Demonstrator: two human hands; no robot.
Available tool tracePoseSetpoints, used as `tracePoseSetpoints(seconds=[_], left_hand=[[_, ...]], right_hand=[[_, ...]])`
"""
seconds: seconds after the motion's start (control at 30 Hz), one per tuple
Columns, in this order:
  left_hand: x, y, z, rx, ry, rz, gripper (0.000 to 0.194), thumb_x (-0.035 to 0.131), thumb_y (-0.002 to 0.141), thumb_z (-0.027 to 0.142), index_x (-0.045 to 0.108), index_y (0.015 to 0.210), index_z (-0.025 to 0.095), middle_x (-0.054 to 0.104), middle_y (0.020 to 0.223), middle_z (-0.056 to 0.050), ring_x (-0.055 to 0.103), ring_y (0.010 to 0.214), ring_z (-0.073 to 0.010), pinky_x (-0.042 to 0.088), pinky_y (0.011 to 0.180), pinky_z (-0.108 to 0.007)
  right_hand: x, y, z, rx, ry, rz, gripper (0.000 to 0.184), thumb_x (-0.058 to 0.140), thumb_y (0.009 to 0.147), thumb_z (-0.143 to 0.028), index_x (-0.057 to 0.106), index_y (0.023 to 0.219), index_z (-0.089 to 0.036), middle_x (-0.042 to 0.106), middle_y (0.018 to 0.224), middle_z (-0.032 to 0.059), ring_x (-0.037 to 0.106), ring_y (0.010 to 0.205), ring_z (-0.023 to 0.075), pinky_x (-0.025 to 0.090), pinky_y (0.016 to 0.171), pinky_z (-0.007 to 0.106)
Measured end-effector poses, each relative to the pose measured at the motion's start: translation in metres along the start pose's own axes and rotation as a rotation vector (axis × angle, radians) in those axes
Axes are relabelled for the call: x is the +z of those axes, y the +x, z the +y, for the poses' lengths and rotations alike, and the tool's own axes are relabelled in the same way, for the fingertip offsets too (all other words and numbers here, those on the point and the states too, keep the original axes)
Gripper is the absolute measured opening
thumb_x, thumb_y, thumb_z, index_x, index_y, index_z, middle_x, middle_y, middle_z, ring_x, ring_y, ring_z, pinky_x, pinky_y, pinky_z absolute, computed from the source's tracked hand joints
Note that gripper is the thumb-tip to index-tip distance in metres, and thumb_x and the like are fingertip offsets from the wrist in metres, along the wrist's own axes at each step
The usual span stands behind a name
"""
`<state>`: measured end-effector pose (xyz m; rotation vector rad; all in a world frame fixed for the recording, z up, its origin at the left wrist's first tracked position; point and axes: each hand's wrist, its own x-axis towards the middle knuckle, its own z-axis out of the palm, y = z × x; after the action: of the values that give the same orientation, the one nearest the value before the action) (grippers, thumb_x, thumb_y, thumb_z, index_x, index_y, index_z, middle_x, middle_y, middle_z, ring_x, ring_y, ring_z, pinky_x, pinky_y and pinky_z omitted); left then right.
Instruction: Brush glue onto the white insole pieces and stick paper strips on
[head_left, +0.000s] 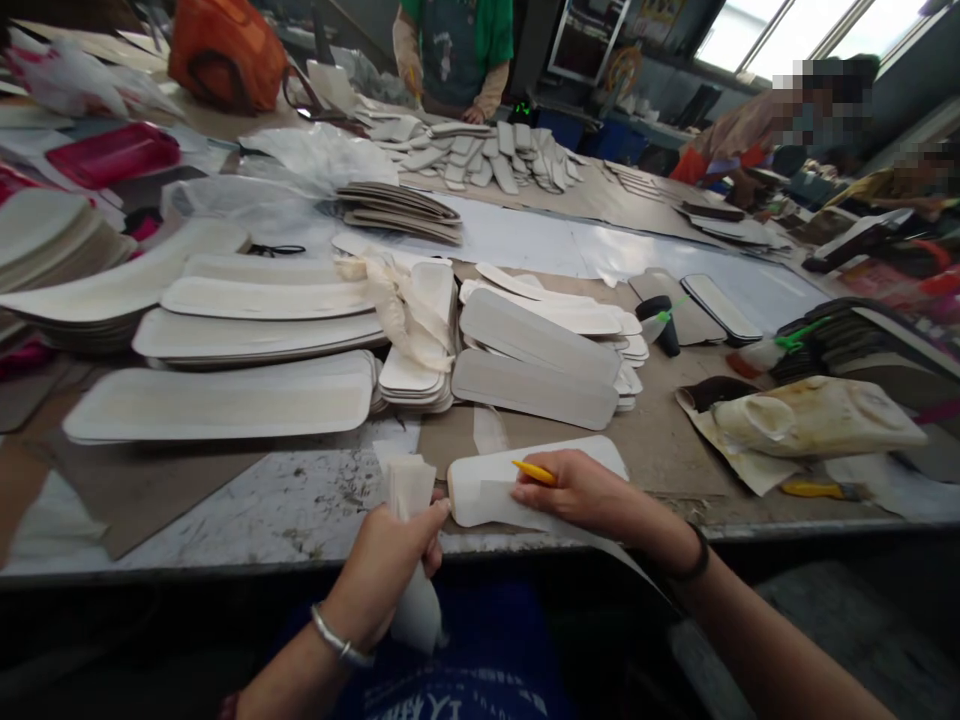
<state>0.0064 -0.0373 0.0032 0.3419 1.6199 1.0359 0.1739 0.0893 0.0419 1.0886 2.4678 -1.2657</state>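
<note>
My left hand [386, 565] is closed around a bunch of thin whitish strips [411, 485], whose lower end hangs below my fist. My right hand [592, 492] is closed on a slim yellow tool [534, 472]; its exact kind is hidden by my fingers. That hand rests on a white rounded panel [472, 472] lying near the table's front edge. A pale strip [499, 497] lies on the panel under my right fingers, and a pale length trails over the edge below my wrist.
Stacks of white panels [225, 400] and grey-topped panels [536, 385] stand behind my hands. To the right lie a stained plastic container [817, 415] and a yellow-handled tool [817, 490]. Across the table, a person in green [457, 50] stands by a heap of small pieces [487, 155].
</note>
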Motion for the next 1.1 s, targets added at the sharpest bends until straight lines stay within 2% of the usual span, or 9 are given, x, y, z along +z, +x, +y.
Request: tracePoseSetpoints(seconds=[0.13,0.3,0.5,0.7,0.93,1.0,1.1], left_hand=[[0.004,0.008,0.007,-0.019,0.028,-0.014,0.031,0.06,0.057,0.041,0.059,0.068,0.012,0.044,0.033,0.005,0.038,0.037,-0.0095,0.028,0.045,-0.025],[0.006,0.015,0.012,-0.06,0.027,-0.043,0.033,0.062,0.053,0.04,0.06,0.071,0.013,0.045,0.034,0.006,0.037,0.036,-0.0089,0.026,0.043,-0.023],[0.01,0.017,0.012,-0.074,0.031,-0.042,0.026,0.064,0.054,0.041,0.055,0.06,0.016,0.046,0.036,0.005,0.036,0.038,-0.0078,0.027,0.044,-0.023],[0.021,0.018,0.007,-0.03,0.095,-0.042,0.032,0.062,0.063,0.04,0.048,0.042,0.02,0.045,0.035,0.003,0.039,0.04,-0.0095,0.031,0.047,-0.024],[0.026,0.02,0.005,-0.026,0.251,0.001,0.038,0.059,0.059,0.041,0.045,0.029,0.022,0.047,0.031,-0.002,0.041,0.035,-0.0136,0.034,0.047,-0.029],[0.023,0.019,0.006,-0.019,0.266,-0.01,0.042,0.059,0.058,0.044,0.044,0.026,0.022,0.046,0.031,-0.002,0.042,0.038,-0.0138,0.036,0.051,-0.029],[0.016,0.016,0.008,-0.015,0.282,-0.036,0.045,0.059,0.057,0.049,0.044,0.024,0.022,0.045,0.032,-0.002,0.041,0.041,-0.0141,0.035,0.055,-0.029]], right_hand=[[-0.001,0.028,-0.004,0.03,-0.086,-0.073,0.02,0.055,0.082,-0.033,0.057,0.07,-0.017,0.053,0.062,-0.0028,0.045,0.058,0.011,0.029,0.055,0.022],[0.004,0.044,-0.002,0.047,-0.235,-0.107,0.018,0.054,0.083,-0.032,0.064,0.08,-0.018,0.062,0.069,0.0023,0.051,0.062,0.0139,0.028,0.055,0.023],[0.007,0.046,-0.002,0.036,-0.37,-0.122,0.022,0.051,0.086,-0.035,0.066,0.088,-0.019,0.068,0.081,0.0062,0.059,0.072,0.0173,0.029,0.056,0.024],[0.008,0.042,-0.002,0.019,-0.393,-0.129,0.025,0.052,0.086,-0.038,0.067,0.092,-0.02,0.07,0.084,0.0073,0.061,0.075,0.0192,0.028,0.054,0.024],[0.005,0.024,-0.006,0.017,-0.47,-0.076,0.023,0.053,0.086,-0.037,0.066,0.094,-0.02,0.071,0.087,0.0084,0.064,0.079,0.0211,0.032,0.058,0.025],[-0.004,0.008,0.004,0.056,-0.467,-0.041,0.022,0.053,0.086,-0.038,0.066,0.089,-0.02,0.071,0.085,0.0074,0.063,0.078,0.0206,0.033,0.06,0.025],[-0.023,-0.022,0.034,0.196,-0.421,0.082,0.022,0.051,0.087,-0.035,0.064,0.082,-0.018,0.069,0.084,0.0063,0.061,0.075,0.0185,0.035,0.063,0.025]])
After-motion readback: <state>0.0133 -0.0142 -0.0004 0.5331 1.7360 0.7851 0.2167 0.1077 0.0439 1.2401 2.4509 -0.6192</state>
